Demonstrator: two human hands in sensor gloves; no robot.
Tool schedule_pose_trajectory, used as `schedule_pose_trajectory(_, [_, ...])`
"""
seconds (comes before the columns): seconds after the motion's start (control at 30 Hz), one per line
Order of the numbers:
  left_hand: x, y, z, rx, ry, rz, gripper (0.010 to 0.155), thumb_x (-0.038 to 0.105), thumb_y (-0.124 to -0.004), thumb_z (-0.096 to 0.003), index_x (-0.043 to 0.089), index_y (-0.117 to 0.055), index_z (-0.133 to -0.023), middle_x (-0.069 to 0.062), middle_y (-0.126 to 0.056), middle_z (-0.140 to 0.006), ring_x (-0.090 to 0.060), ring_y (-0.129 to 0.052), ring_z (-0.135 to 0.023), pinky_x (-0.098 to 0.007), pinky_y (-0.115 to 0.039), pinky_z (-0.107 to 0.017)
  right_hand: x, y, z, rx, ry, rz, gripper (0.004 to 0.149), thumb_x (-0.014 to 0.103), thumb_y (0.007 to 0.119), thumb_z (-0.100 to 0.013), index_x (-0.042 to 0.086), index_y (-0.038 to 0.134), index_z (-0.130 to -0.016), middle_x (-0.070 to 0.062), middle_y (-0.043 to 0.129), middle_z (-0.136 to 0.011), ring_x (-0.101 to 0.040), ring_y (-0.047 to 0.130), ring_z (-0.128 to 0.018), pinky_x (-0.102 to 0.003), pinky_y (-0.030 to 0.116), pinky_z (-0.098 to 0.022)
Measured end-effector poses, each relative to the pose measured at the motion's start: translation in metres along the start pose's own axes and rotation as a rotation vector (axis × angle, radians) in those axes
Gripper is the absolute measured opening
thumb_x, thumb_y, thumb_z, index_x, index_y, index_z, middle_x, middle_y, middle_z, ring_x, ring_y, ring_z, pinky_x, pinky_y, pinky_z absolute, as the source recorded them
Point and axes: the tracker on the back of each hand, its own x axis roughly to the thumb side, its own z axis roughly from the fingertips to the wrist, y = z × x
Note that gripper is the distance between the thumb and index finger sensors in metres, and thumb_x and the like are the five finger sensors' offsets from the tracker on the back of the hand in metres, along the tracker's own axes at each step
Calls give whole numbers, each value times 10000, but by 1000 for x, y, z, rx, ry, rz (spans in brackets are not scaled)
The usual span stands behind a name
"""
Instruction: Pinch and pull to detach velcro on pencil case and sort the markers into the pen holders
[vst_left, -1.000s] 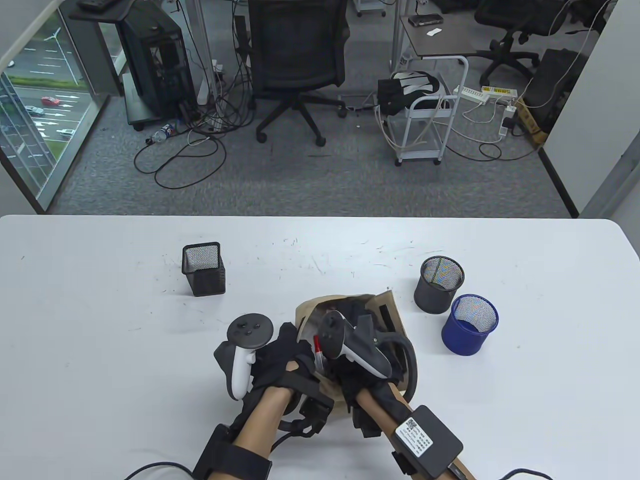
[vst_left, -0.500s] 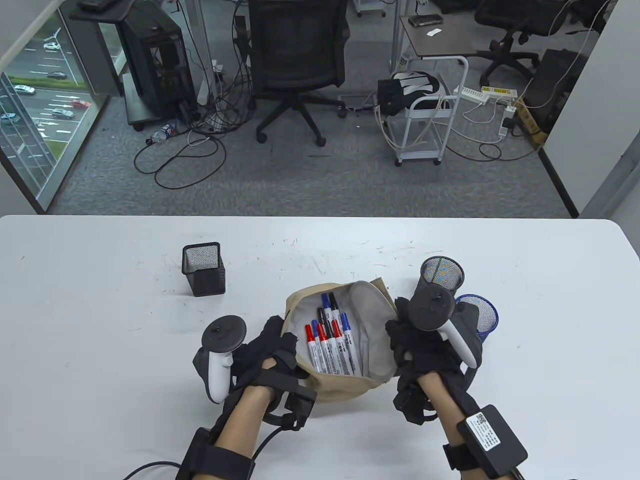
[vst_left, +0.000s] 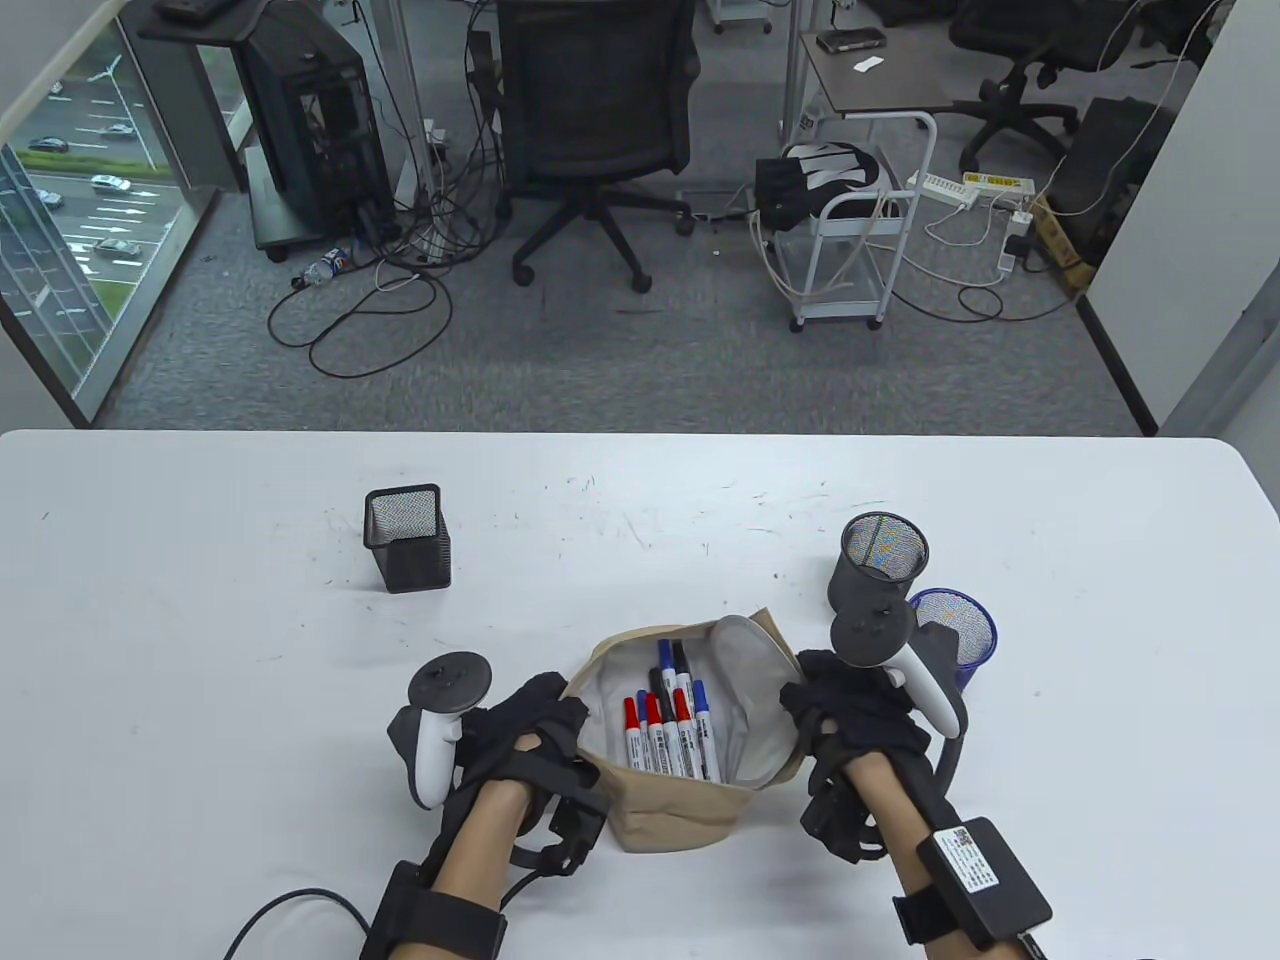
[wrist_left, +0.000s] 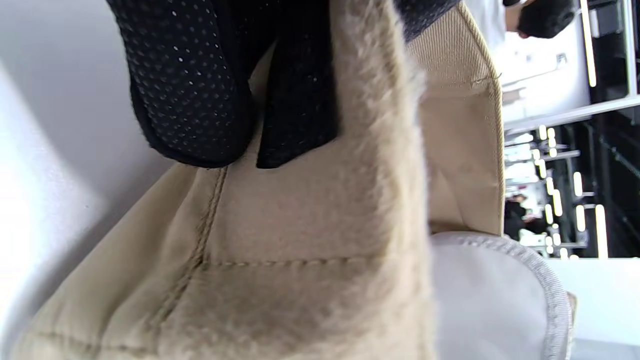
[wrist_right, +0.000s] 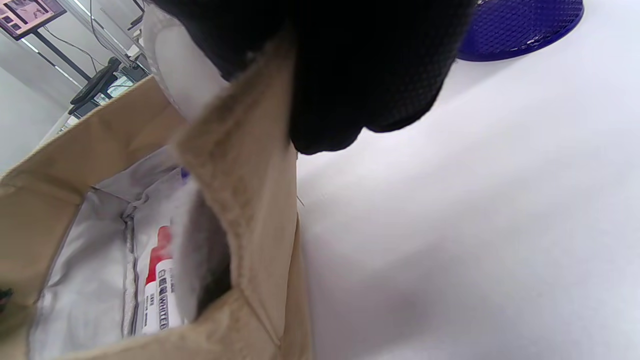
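A tan pencil case (vst_left: 672, 818) with a pale grey lining lies open near the table's front edge. Inside it lie several markers (vst_left: 672, 722) with red, blue and black caps. My left hand (vst_left: 535, 728) grips the case's left rim, its gloved fingers (wrist_left: 200, 95) curled over the tan fabric (wrist_left: 310, 240). My right hand (vst_left: 835, 712) grips the right rim; its fingertips (wrist_right: 350, 80) pinch the tan edge (wrist_right: 250, 165), with a red-capped marker (wrist_right: 157, 280) showing inside. A square black mesh holder (vst_left: 407, 538) stands at the left. A round black mesh holder (vst_left: 877, 570) and a blue one (vst_left: 960, 635) stand right.
The white table (vst_left: 180, 620) carries only the case and the three holders. Beyond its far edge are a grey carpet, an office chair (vst_left: 592, 130), cables and a white cart (vst_left: 860, 240). The blue holder (wrist_right: 520, 27) stands just beyond my right hand.
The case has been pulled open from shut, exposing the markers. Both hands moved apart to the case's sides, then drew the case a little nearer to the front edge.
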Motion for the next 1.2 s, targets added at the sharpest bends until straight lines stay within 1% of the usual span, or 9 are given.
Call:
schedule_pose_trajectory(0.13, [0, -6, 3, 43, -26, -27, 707, 394, -775, -553, 61, -550, -1136, -270, -789, -1047, -405, -975, -815, -376, -996, -376, 2, 1, 0, -6, 3, 2, 553, 268, 870, -479, 32, 740, -962, -183, 981, -791, -278, 1074, -471, -389, 899, -323])
schedule_pose_trajectory(0.37, [-5, -25, 11, 47, -146, 34, 696, 390, -741, -569, 82, -519, -1152, -286, -717, -1089, -440, -902, -878, -399, -980, -419, 11, -3, 12, -67, 8, 71, 565, 235, 868, -478, 86, 704, -998, -159, 927, -882, -315, 1030, -594, -447, 864, -402])
schedule_pose_trajectory(0.57, [-11, -30, 13, 20, -168, 86, 685, 403, -731, -572, 105, -530, -1156, -299, -667, -1113, -461, -855, -912, -424, -956, -452, 26, -12, 36, -159, -19, 139, 646, 303, 902, -461, 88, 671, -1024, -175, 881, -936, -346, 999, -659, -476, 845, -438])
schedule_pose_trajectory(0.63, [-13, -30, 14, 24, -181, 105, 689, 407, -733, -570, 106, -530, -1156, -297, -663, -1116, -464, -851, -914, -430, -950, -454, 38, -17, 49, -227, -59, 128, 666, 334, 909, -457, 91, 669, -1029, -179, 871, -945, -349, 991, -669, -478, 839, -443])
schedule_pose_trajectory(0.73, [-15, -31, 15, 17, -194, 116, 693, 413, -733, -570, 107, -527, -1156, -298, -654, -1120, -466, -840, -921, -431, -943, -468, 58, -15, 61, -265, -123, 139, 658, 351, 911, -453, 92, 691, -1016, -171, 896, -920, -333, 1006, -635, -447, 851, -414])
schedule_pose_trajectory(0.83, [-16, -32, 15, 22, -201, 113, 698, 419, -731, -569, 105, -523, -1158, -299, -658, -1118, -463, -844, -920, -426, -944, -467, 84, -2, 63, -232, -186, 149, 639, 360, 912, -455, 87, 716, -999, -167, 922, -888, -316, 1024, -591, -424, 861, -384])
schedule_pose_trajectory(0.93, [-16, -32, 16, 13, -202, 125, 700, 426, -730, -571, 110, -520, -1159, -297, -651, -1122, -463, -838, -925, -429, -941, -471, 111, 20, 49, -177, -185, 240, 620, 367, 917, -450, 75, 750, -972, -160, 960, -840, -294, 1046, -531, -398, 874, -353])
schedule_pose_trajectory(1.07, [-17, -32, 16, 12, -206, 129, 702, 431, -728, -570, 108, -521, -1158, -295, -651, -1122, -462, -835, -926, -431, -939, -473, 134, 52, 7, -11, -25, 432, 655, 401, 928, -429, 59, 762, -962, -167, 971, -823, -284, 1055, -494, -386, 880, -334])
schedule_pose_trajectory(1.2, [-17, -33, 18, 7, -209, 147, 705, 432, -732, -567, 105, -525, -1156, -299, -653, -1119, -466, -834, -925, -440, -937, -473, 139, 79, -31, 15, 99, 600, 686, 431, 946, -398, 69, 777, -956, -160, 984, -806, -274, 1054, -447, -382, 876, -311])
